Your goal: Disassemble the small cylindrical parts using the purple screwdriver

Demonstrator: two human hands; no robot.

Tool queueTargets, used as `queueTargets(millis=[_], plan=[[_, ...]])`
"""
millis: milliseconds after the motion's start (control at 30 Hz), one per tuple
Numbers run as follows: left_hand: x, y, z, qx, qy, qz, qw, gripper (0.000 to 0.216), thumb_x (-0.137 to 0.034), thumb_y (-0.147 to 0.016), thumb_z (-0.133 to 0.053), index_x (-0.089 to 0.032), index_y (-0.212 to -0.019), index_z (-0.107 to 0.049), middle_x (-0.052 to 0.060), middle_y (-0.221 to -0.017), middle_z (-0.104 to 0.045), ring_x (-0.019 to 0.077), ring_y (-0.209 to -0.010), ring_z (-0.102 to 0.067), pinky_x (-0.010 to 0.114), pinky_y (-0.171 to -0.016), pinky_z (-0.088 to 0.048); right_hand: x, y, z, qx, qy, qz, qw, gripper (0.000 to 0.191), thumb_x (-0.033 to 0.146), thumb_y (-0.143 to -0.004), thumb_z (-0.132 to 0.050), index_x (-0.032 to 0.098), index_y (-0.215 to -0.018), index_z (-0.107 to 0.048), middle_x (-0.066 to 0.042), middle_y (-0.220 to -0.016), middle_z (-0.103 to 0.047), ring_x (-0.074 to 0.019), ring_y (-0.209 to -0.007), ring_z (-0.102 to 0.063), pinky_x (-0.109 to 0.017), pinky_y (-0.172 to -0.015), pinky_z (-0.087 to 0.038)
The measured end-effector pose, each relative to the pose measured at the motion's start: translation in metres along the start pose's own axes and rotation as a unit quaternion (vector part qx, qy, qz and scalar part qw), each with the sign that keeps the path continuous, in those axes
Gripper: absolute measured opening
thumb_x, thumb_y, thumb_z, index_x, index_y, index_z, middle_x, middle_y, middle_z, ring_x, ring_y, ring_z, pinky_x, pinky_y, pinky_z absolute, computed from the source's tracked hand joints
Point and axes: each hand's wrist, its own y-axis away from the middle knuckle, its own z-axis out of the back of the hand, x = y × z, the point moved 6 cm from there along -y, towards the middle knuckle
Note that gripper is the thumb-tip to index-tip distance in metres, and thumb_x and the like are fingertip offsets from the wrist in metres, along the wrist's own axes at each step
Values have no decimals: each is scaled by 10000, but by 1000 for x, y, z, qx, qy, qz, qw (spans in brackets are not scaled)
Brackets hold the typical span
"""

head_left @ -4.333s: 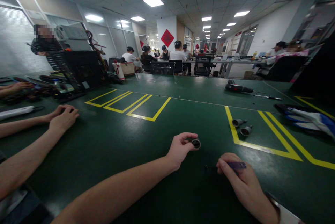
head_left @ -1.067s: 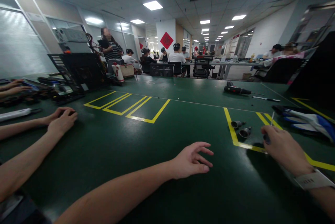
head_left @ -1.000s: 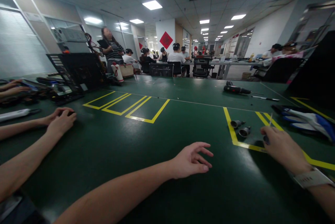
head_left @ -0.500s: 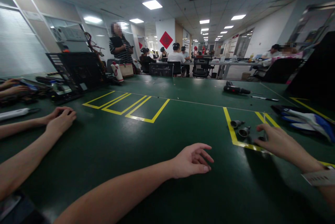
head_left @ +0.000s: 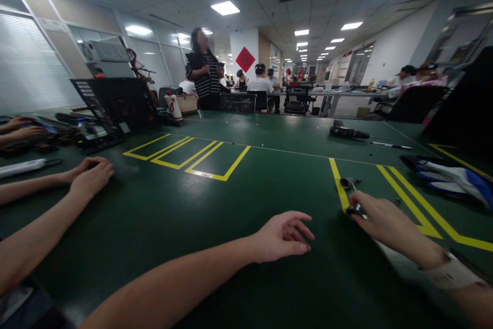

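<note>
My left hand (head_left: 287, 234) is open just above or on the green table, fingers loosely spread, with nothing in it. On the right, my right hand (head_left: 385, 221) has thumb and fingers closed around a small cup-ended metal piece (head_left: 355, 210), near the corner of a yellow tape outline (head_left: 337, 180). A thin pale line rises from the fingertips; I cannot tell what it is. Just beyond them lies a similar cup-ended metal piece (head_left: 348, 182) with a narrow stem. A small dark bit (head_left: 397, 200) shows behind the knuckles.
A power drill (head_left: 348, 131), a pen-like rod (head_left: 391, 144) and blue-white gloves (head_left: 450, 177) lie at the right. More tape outlines (head_left: 208, 175) mark the table's middle. A co-worker's hands (head_left: 92, 172) rest at the left, near a black metal case (head_left: 119, 105).
My right hand has moved left and now grips a metal piece, which sits nearer me than before. My left hand stays put. A standing person in the background has moved right.
</note>
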Motion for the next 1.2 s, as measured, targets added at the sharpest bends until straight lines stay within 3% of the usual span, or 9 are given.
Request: queueTargets(millis=[233, 367, 533, 700, 833, 967, 1100, 1200], plan=[[-6, 2, 7, -106, -163, -65, 979, 440, -160, -743, -658, -167, -1165, -532, 122, -1173, -498, 210, -984, -562, 326, -720, -504, 89, 22, -16, 50, -137, 106, 984, 174, 173, -746, -592, 240, -904, -562, -19, -861, -665, -196, -740, -636, -319, -626, -498], [-12, 1, 2, -84, -224, -84, 967, 420, -171, -733, -674, -169, -1141, -571, 101, -1140, -510, 187, -947, -559, 285, -715, -500, 112, 31, -27, 40, -193, 144, 970, 200, 79, -728, -578, 235, -840, -520, -14, -864, -632, -176, -754, -608, -298, -636, -488], [-16, 1, -2, -50, -263, -100, 958, 377, -244, -762, -676, -166, -1123, -602, 69, -1007, -596, 170, -875, -575, 275, -727, -489, 114, 36, -32, -15, -211, 145, 966, 207, 37, -746, -493, 231, -818, -486, -9, -804, -590, -156, -684, -568, -279, -586, -465], [-20, 6, -6, -60, -323, -98, 939, 369, -275, -763, -674, -190, -1117, -610, 62, -996, -628, 176, -868, -586, 283, -742, -496, 117, 39, -33, -28, -252, 136, 958, 190, 49, -746, -474, 234, -792, -471, -18, -824, -592, -159, -694, -569, -296, -606, -486], [-18, 8, -6, -84, -327, -85, 938, 357, -189, -791, -614, -202, -1147, -592, 64, -1043, -630, 175, -902, -600, 300, -792, -507, 111, 36, -31, -5, -335, 86, 938, 209, 140, -755, -541, 234, -931, -479, -59, -996, -614, -201, -888, -622, -377, -775, -529], [-16, 11, -5, -100, -331, -82, 935, 411, -196, -794, -612, -193, -1199, -541, 87, -1133, -601, 190, -945, -607, 320, -814, -514, 94, 30, -25, -48, -386, 45, 920, 403, 256, -733, -634, 228, -1093, -455, -105, -1171, -584, -245, -1093, -573, -442, -909, -488], [-25, 18, -18, -52, -429, -146, 890, 386, -134, -847, -514, -204, -1227, -503, 93, -1192, -598, 222, -1111, -549, 397, -989, -406, 81, 28, -19, -84, -411, -12, 907, 223, 383, -848, -501, 214, -991, -527, -86, -923, -690, -235, -881, -666, -418, -796, -536], [-27, 21, -24, -26, -434, -168, 885, 384, -105, -863, -476, -225, -1226, -497, 77, -1251, -570, 214, -1175, -511, 411, -1047, -345, 78, 34, -9, -128, -398, -39, 908, 313, 461, -872, -446, 214, -1023, -565, -31, -689, -668, -207, -668, -653, -354, -641, -540]])
